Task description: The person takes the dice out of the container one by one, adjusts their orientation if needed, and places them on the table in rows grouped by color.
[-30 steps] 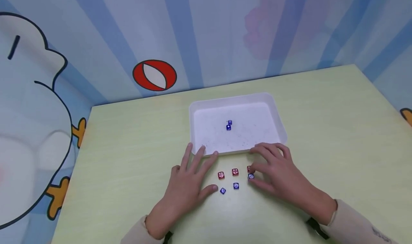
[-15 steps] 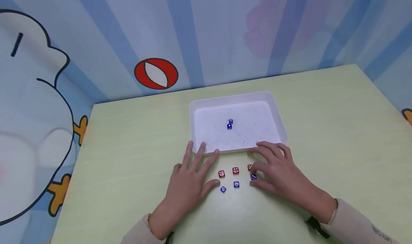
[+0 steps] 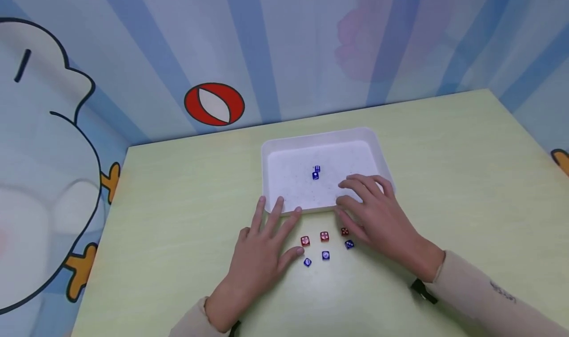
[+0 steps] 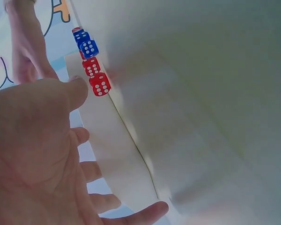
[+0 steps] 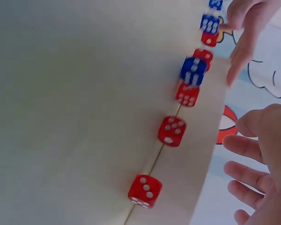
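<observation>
My left hand (image 3: 260,248) lies with fingers spread, its fingertips at the near-left edge of a white tray (image 3: 266,174) and its thumb beside the dice. Over the tray's near-right edge is my right hand (image 3: 378,213), fingers loosely bent with nothing seen between them. In front of the tray, red dice (image 3: 324,236) form a row, with several blue dice (image 3: 326,255) nearer me. The right wrist view shows further red dice (image 5: 145,191) that my right hand hides in the head view. Two blue dice (image 3: 315,176) lie together inside the tray.
A pale green table (image 3: 191,193) carries everything. Behind it stands a blue striped wall (image 3: 302,45) printed with a red and white ball (image 3: 214,104) and a large white cartoon figure (image 3: 40,189) at left.
My right hand has left the rightmost blue die and moved up and leftward over the tray's edge. That die has turned and shifted slightly right. My left hand stays put.
</observation>
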A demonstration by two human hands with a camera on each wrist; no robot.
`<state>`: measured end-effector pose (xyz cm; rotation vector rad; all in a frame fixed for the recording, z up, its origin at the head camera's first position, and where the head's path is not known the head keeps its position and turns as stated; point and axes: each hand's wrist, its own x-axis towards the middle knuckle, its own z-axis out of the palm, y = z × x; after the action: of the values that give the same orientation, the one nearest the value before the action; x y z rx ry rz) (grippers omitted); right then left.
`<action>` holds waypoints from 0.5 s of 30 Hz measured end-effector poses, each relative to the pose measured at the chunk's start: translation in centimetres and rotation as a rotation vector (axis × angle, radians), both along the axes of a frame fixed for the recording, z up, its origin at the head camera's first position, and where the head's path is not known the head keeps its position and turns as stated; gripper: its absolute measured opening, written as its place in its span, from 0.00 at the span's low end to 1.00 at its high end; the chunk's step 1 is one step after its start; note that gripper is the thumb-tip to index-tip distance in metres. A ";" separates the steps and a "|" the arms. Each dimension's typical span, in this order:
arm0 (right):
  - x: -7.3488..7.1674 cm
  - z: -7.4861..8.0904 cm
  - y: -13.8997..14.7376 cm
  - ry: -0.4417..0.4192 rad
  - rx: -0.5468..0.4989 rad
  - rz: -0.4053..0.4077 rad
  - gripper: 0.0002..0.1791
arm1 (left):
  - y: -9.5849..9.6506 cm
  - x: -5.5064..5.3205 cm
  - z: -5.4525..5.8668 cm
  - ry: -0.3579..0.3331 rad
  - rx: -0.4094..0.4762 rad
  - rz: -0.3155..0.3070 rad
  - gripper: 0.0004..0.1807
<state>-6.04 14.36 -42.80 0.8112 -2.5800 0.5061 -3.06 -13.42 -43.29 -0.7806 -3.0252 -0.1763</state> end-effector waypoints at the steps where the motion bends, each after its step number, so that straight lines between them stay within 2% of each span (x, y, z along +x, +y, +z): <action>1: -0.4 0.0 -0.1 -0.006 0.018 -0.011 0.07 | 0.0 0.0 0.0 0.002 -0.002 -0.001 0.39; 6: -2.2 0.0 -0.5 -0.042 0.067 -0.052 0.09 | 0.2 0.2 0.2 0.001 -0.030 -0.005 0.40; 15: -4.9 0.3 -1.1 -0.094 0.064 -0.092 0.12 | 0.1 0.2 0.2 -0.010 -0.053 -0.011 0.42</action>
<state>-10.91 13.23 -42.48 0.7006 -2.7178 0.4453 -2.91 -13.29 -43.12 -0.8032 -3.0473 -0.1009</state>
